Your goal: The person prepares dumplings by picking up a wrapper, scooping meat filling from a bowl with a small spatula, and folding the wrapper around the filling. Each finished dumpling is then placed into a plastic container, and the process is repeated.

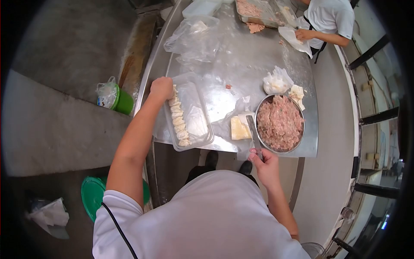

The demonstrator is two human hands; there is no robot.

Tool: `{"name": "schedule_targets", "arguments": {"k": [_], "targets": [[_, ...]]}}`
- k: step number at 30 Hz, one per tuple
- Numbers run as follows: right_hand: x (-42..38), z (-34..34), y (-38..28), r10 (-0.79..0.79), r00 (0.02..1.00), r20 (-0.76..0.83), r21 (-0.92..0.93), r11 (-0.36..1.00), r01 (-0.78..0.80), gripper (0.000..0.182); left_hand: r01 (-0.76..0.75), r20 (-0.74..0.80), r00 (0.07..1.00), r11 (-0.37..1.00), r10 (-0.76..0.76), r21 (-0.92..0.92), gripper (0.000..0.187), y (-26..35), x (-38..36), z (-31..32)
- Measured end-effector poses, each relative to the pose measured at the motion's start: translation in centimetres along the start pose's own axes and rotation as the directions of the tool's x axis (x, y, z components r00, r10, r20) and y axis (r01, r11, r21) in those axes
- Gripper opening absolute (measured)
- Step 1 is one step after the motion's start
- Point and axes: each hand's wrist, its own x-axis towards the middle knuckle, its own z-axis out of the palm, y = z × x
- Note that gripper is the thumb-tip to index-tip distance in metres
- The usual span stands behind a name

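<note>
My left hand (162,88), its fingers curled closed, is at the far left corner of a clear plastic container (206,113). Whatever is in those fingers is hidden. A row of wrapped dumplings (179,122) runs along the container's left side, its far end beside my hand. My right hand (266,165), at the table's near edge, grips a flat metal knife (253,132), blade pointing away from me. Left of the blade lies a stack of yellowish dough wrappers (240,128). Close on its right stands a round metal bowl (257,133) heaped with minced meat filling (280,122).
Plastic bags (195,39) lie on the far left of the steel table (241,56). A white bag (277,80) and dough scraps (297,95) sit behind the bowl. Another person (330,26) works at the far right near a tray of meat (258,20). A green bucket (123,101) stands left.
</note>
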Motion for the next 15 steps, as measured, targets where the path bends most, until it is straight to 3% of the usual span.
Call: {"name": "schedule_targets", "arguments": {"k": [9,15], "targets": [[-0.4,-0.6,0.3,0.0,1.0,-0.031,0.029,1.0,0.001,0.018,-0.033,-0.111,0.993,0.999,0.034,0.014,0.018,-0.2,0.5,1.6],[-0.6,-0.9,0.1,-0.029,0.999,-0.041,0.024,0.999,0.03,0.019,-0.001,-0.064,0.998,0.999,0.004,0.048,0.018,-0.1,0.9,1.8]]}}
